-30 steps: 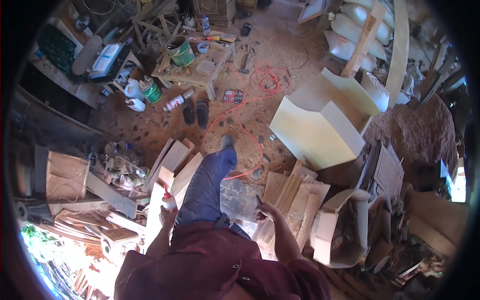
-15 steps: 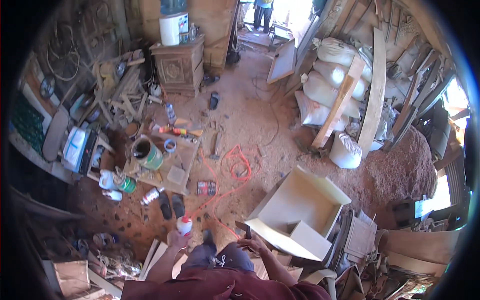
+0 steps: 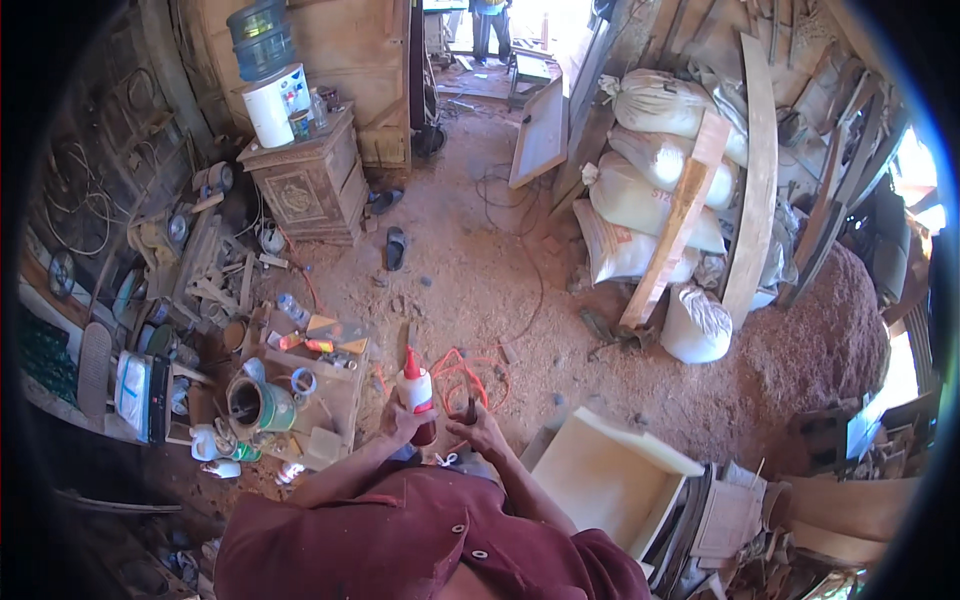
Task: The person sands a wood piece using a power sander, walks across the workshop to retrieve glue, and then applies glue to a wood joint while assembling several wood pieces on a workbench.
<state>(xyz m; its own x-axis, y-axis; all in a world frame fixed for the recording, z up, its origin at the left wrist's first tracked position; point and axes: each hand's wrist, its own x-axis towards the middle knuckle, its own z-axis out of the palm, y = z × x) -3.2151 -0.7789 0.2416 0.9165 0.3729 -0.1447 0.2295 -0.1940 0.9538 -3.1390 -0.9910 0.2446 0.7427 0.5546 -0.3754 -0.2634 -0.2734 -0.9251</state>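
My left hand (image 3: 402, 424) is wrapped round a white squeeze bottle (image 3: 414, 388) with a red nozzle, held upright in front of my chest. Its lower part looks dark red. Close by on the right, my right hand (image 3: 482, 434) is closed on a dark flat-bladed tool (image 3: 471, 409), seen nearly edge-on, so its exact kind is unclear. The two hands are apart. To the right of my right forearm lies an open cream wooden box (image 3: 603, 462), partly hidden by my arm and sleeve.
A low worktable (image 3: 340, 405) at left carries a green bucket (image 3: 275, 410) and a tape roll (image 3: 303, 381). An orange cord (image 3: 490, 368) coils on the dusty floor. Stacked white sacks (image 3: 650, 165), leaning planks (image 3: 755, 190) and a sawdust heap (image 3: 825, 335) stand right. A cabinet (image 3: 310, 190) holds a water dispenser.
Both hands have risen and come closer together in front of me, bottle and tool still held. My view has tilted up, showing more of the doorway and dispenser.
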